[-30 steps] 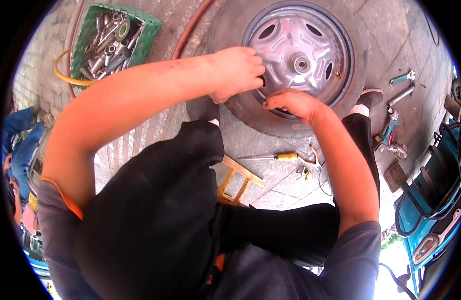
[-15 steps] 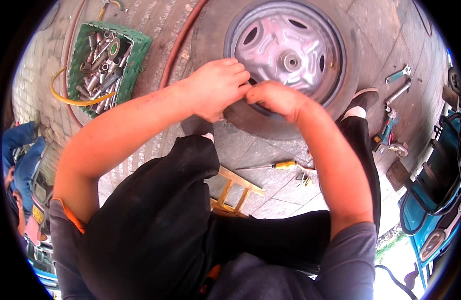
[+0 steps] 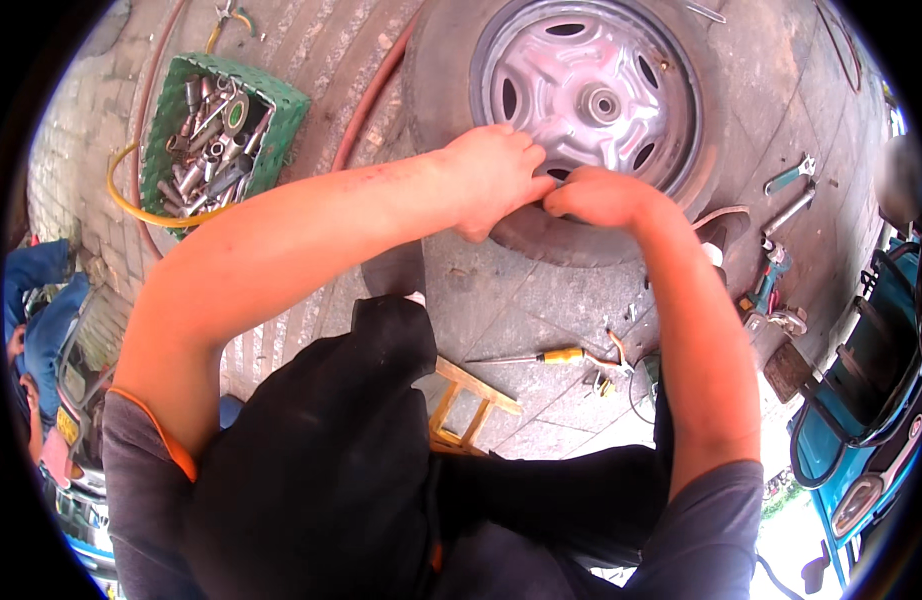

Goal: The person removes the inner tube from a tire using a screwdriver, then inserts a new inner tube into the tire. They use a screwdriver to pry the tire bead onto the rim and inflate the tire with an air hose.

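A car wheel with a silver steel rim point(image 3: 571, 115) and a dusty black tyre point(image 3: 551, 240) is in front of me, at the top of the head view. My left hand point(image 3: 496, 182) is closed at the near left part, where tyre and rim meet. Close beside it, my right hand point(image 3: 606, 197) has its fingers curled on the same near edge. The fingertips of both hands are partly hidden, and whether a small thing lies between them does not show.
Left stands a green woven basket point(image 3: 294, 115) of sockets and wrenches. A yellow-handled screwdriver point(image 3: 561, 356) and a wooden frame point(image 3: 471, 400) lie nearer. To the right are an adjustable wrench point(image 3: 789, 176), a power tool point(image 3: 769, 280) and a blue vehicle point(image 3: 851, 440). A red hose point(image 3: 376, 90) runs behind.
The wheel has turned; its rim slots sit in different places. Both hands stay at its near edge, appearing farther right in the view, which has shifted slightly.
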